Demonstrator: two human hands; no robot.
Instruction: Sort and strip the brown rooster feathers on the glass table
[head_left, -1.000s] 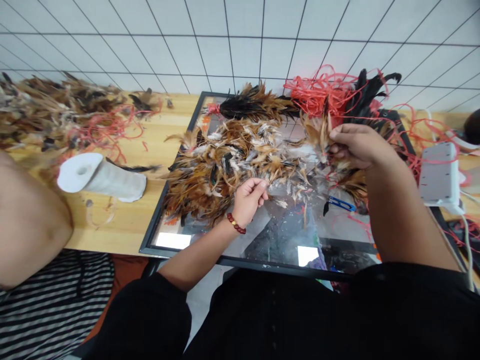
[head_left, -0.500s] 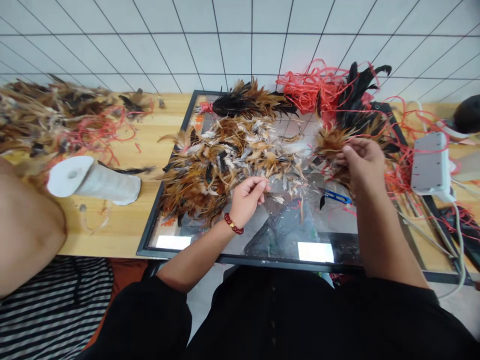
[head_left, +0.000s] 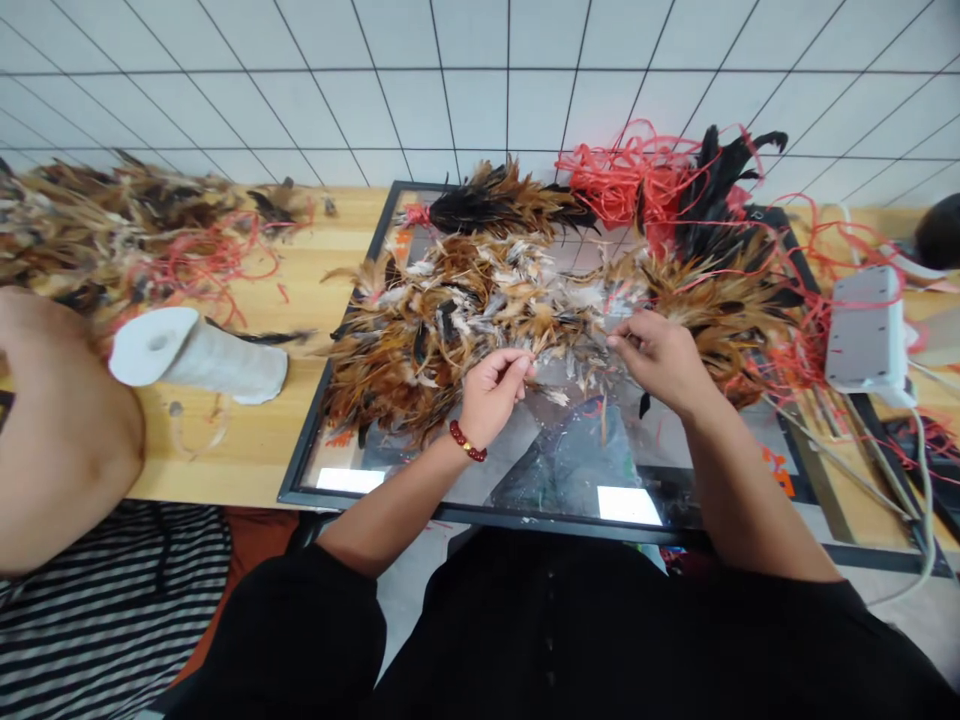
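A wide heap of brown and white feathers [head_left: 450, 330] covers much of the black-framed glass panel [head_left: 555, 490]. At the heap's front edge is my left hand [head_left: 495, 388], a red bead bracelet on its wrist; thumb and fingers are pinched, on something too small to make out. My right hand [head_left: 656, 358] is at the heap's right side, also pinched, and what its fingertips hold cannot be made out. Behind it lie brown and black feathers [head_left: 712, 300]. A dark feather bundle [head_left: 502, 200] tied with pink rests at the panel's back.
Red plastic ribbon [head_left: 626, 180] is tangled at the back. A grey-white power strip [head_left: 864, 330] with cables stands right. Left are a white roll [head_left: 202, 355], more feathers [head_left: 105, 210] and another person's arm [head_left: 67, 440].
My right hand has moved left, from the brown feathers at the right toward my left hand. The other person's arm has shifted slightly. My left hand has hardly moved.
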